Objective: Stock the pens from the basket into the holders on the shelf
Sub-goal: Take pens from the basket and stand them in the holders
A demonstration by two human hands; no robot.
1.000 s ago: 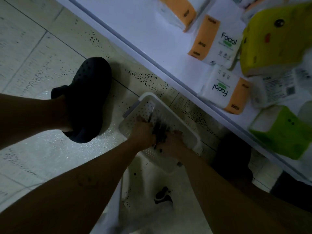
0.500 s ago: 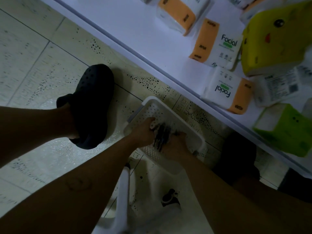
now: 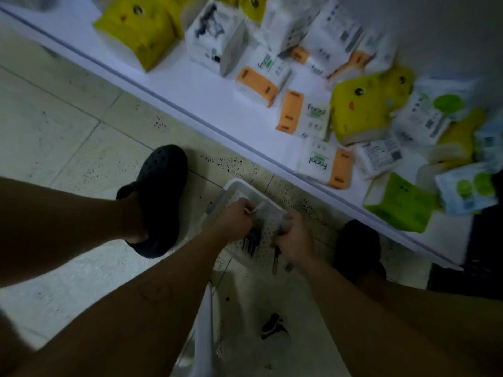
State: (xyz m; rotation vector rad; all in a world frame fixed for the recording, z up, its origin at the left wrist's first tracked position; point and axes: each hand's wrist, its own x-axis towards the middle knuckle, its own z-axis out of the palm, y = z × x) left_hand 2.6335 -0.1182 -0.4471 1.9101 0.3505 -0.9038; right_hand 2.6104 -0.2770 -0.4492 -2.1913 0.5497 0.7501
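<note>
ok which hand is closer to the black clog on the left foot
Left. The left hand is in the basket, just right of the clog; the right hand is further right, across the basket.

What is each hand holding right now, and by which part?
The left hand grips a bunch of dark pens near their upper ends; the right hand holds a single dark pen by its upper end, both over the basket.

On the shelf (image 3: 212, 85), one orange-ended tissue pack (image 3: 313, 118) and the nearer pack (image 3: 321, 161) read "Facial"; other labels blur.
</note>
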